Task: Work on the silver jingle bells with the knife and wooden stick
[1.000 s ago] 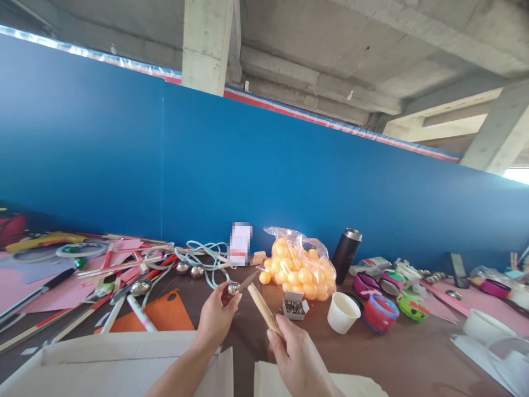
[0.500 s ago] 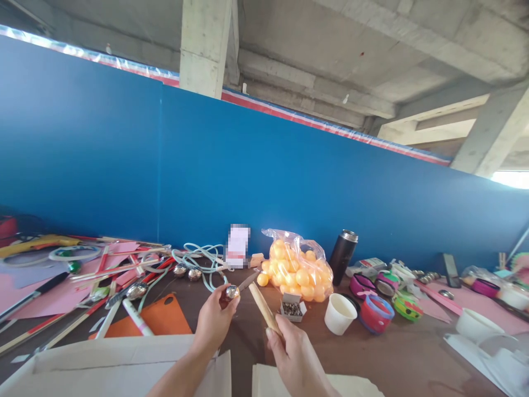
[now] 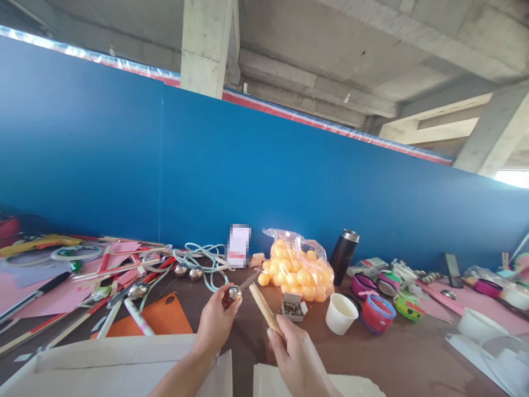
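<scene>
My left hand [image 3: 215, 318] is closed around a shiny silver ball [image 3: 235, 293], pinching it between thumb and fingers. My right hand [image 3: 295, 350] grips a pale wooden stick [image 3: 263, 305] by its lower end, and the stick tilts up to the left. A narrow grey blade-like strip [image 3: 248, 282] shows between the ball and the stick's upper end; what it belongs to is unclear. Beyond the stick, a small open box [image 3: 303, 310] holds several small metal pieces. Two similar silver balls [image 3: 195, 273] lie farther back on the left.
A clear bag of orange balls [image 3: 300, 275] stands behind the box, beside a black bottle [image 3: 344, 256] and white paper cup [image 3: 341, 314]. Sticks, pink paper and an orange sheet [image 3: 165, 315] clutter the left. White cardboard [image 3: 111, 364] lies in front. A blue wall [image 3: 264, 171] stands behind.
The view shifts very slightly, and things appear a little farther right. Both hands keep their hold on the ball and the stick, with almost no other movement.
</scene>
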A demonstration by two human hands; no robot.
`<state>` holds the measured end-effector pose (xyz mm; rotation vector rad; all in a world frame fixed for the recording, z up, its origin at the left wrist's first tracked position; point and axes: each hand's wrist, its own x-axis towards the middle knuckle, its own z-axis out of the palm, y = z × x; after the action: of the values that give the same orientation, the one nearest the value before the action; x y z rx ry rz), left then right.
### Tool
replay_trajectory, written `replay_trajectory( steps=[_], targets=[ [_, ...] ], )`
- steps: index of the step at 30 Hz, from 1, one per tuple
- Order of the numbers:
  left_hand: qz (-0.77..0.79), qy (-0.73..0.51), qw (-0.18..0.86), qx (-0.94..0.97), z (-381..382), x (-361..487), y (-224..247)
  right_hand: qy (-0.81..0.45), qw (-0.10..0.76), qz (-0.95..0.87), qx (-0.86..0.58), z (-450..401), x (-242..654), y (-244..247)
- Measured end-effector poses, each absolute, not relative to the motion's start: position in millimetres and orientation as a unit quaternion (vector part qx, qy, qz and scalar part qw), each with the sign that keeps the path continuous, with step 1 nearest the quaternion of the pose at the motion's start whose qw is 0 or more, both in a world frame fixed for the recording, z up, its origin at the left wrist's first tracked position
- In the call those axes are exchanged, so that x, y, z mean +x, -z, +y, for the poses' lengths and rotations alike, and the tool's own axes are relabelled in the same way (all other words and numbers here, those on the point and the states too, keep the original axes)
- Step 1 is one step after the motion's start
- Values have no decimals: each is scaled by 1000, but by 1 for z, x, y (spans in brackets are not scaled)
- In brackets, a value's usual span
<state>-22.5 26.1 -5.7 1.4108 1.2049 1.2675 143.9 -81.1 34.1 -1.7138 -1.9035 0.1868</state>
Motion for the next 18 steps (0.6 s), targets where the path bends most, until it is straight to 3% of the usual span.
replay_trajectory(
  steps=[6,14,18],
  targets=[
    [480,-503,418,585,26,-23,6,-69,275,-713,-642,-81,143,-35],
    [475,-517,449,554,23,-24,-1,-78,362,-698,-614,-86,146,-45],
    [469,-517,441,564,20,-23,-5,-73,345,-703,-618,-86,147,-44]
  ],
)
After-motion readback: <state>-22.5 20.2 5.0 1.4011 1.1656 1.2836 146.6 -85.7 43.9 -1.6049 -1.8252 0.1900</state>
